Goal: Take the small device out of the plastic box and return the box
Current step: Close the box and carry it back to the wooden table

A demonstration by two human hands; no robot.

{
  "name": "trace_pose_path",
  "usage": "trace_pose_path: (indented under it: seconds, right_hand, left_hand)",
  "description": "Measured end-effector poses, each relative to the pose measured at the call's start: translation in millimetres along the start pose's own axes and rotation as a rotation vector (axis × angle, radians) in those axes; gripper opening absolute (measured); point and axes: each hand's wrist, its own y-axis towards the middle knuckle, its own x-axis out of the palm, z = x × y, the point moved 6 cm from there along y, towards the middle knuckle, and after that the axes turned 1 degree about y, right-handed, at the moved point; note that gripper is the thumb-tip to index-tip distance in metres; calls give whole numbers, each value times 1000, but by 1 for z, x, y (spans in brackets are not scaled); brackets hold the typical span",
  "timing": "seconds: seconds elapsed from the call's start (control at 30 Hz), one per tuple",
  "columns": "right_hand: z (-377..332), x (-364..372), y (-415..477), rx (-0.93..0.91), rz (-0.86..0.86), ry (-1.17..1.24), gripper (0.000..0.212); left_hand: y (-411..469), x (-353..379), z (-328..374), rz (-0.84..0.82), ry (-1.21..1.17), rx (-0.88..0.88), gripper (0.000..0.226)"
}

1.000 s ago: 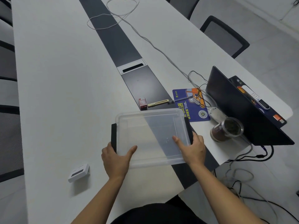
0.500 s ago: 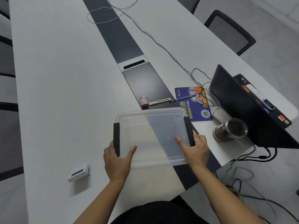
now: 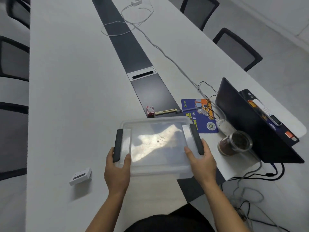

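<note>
White conference table (image 3: 70,97); left hand (image 3: 117,171) and right hand (image 3: 201,162) each clasp an end of the clear plastic box (image 3: 157,144); small device (image 3: 80,176) lies out, left; best carried level, clear of the jar (image 3: 234,144).

The head-worn camera is looking forward and steeply down along the long white table (image 3: 70,101), sitting close above the near edge, chairs (image 3: 237,47) flanking the sides.
</note>
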Motion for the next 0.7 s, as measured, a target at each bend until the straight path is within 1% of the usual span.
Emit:
trace_pose_path:
  seconds: [0.07,0.13,0.27,0.37,0.47,0.57,0.7]
  right_hand:
    - [-12,-7,4,-65,-17,45,76]
    - [-29,-12,11,-144,-52,92,76]
    - [-54,-3,22,-246,-227,175,84]
    - [-71,15,14,-301,-369,215,87]
    - [-88,41,-14,-369,-559,220,89]
    - [-103,63,-62,-442,-729,209,90]
    - [-114,86,-143,-550,-857,184,90]
  left_hand:
    - [-8,-5,10,11,-34,29,62]
    - [-20,-13,20,73,-84,38,62]
    - [-60,-38,32,251,-139,33,57]
    - [-102,-65,31,441,-114,16,53]
    - [-149,-97,18,626,-114,-32,57]
    - [-198,-137,-3,764,-136,-77,58]
    - [-254,-196,-37,904,-171,-115,59]
